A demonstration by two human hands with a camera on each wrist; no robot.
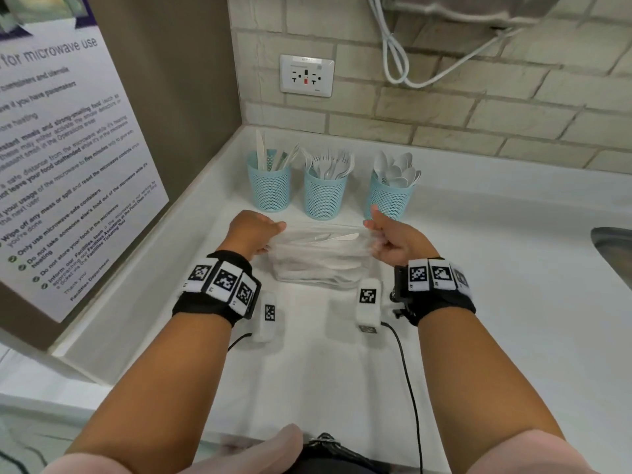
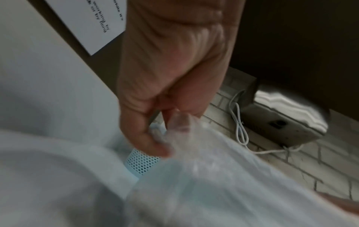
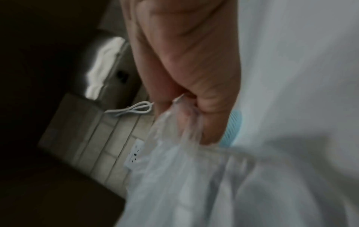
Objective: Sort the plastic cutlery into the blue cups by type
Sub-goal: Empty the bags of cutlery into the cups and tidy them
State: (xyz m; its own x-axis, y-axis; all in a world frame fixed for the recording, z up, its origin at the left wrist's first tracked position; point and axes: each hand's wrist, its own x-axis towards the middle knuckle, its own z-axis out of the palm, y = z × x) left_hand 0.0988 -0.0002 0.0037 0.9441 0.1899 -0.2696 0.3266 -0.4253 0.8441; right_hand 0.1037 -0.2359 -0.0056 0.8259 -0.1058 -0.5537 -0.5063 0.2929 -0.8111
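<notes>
Three blue mesh cups stand in a row at the back of the white counter: the left cup (image 1: 269,186) holds knives, the middle cup (image 1: 325,195) forks, the right cup (image 1: 390,196) spoons. In front of them a clear plastic bag (image 1: 321,258) with white cutlery inside is stretched between my hands. My left hand (image 1: 261,234) pinches its left edge, seen close in the left wrist view (image 2: 170,130). My right hand (image 1: 386,237) grips its right edge, also seen in the right wrist view (image 3: 186,110). Both wrist views are blurred.
A brown wall panel with a printed microwave notice (image 1: 61,159) borders the counter's left side. A wall socket (image 1: 306,75) and a looped white cable (image 1: 396,59) sit on the brick wall behind. A steel sink edge (image 1: 614,248) lies at the right.
</notes>
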